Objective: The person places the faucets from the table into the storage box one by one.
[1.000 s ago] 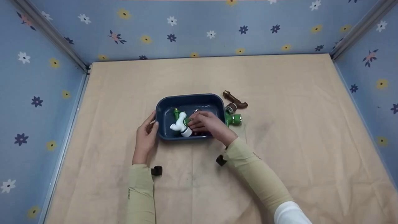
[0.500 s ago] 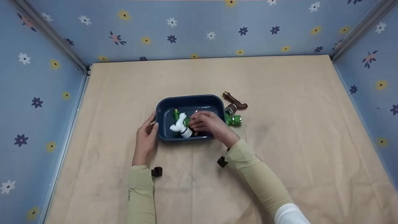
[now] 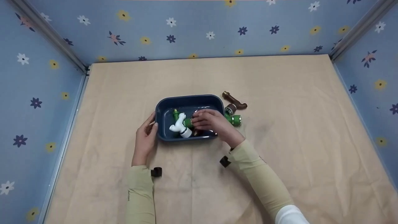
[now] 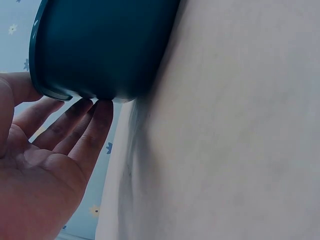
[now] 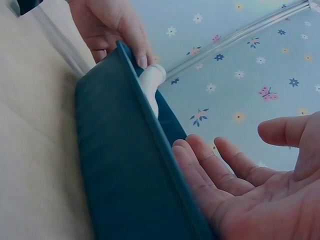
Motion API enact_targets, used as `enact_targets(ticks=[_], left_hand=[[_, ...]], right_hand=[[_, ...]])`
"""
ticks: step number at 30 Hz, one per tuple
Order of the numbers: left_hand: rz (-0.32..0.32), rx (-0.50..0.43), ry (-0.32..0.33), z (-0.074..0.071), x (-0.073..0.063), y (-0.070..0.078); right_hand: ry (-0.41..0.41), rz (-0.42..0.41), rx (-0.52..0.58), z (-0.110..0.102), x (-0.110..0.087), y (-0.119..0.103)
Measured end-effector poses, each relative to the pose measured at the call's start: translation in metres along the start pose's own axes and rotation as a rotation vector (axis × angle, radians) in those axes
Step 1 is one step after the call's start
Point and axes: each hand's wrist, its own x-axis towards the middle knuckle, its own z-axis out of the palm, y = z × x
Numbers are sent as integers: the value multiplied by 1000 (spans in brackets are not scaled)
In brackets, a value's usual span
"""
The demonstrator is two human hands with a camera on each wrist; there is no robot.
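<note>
A dark blue tub point(image 3: 189, 99) stands on the table, and taps lie in it. On top is a white tap point(image 3: 179, 124), over a green tap point(image 3: 176, 113). My left hand point(image 3: 145, 138) touches the tub's left end with straight fingertips on the outer wall, seen in the left wrist view, and the thumb beside the rim. My right hand point(image 3: 216, 124) hovers over the tub's right half, fingers loosely extended. In the right wrist view that hand point(image 5: 265, 195) has nothing between thumb and fingers. It hides part of the contents; a brown piece point(image 3: 197, 133) shows below it.
Right of the tub lies a brown tap point(image 3: 234, 101) on the beige table cover point(image 3: 295, 124). A second green tap point(image 3: 235, 120) lies close against the tub's right wall. Blue flowered panels point(image 3: 192, 28) enclose the table at the back and both sides.
My right hand has drawn slightly to the right, uncovering more of the green tap and the brown piece in the tub. The left hand and the tub stay in place.
</note>
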Motion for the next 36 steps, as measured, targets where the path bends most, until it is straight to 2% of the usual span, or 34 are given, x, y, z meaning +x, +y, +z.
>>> enact_targets(ticks=[5, 13, 19, 36], left_hand=[[0, 0, -2, 0, 0, 0], [57, -27, 3, 0, 1, -1], [34, -21, 3, 0, 1, 0], [10, 0, -2, 0, 1, 1]], right_hand=[[9, -14, 33, -1, -4, -5], [7, -43, 50, -7, -14, -14], [49, -43, 112, -13, -20, -18], [104, -109, 140, -36, -39, -27]])
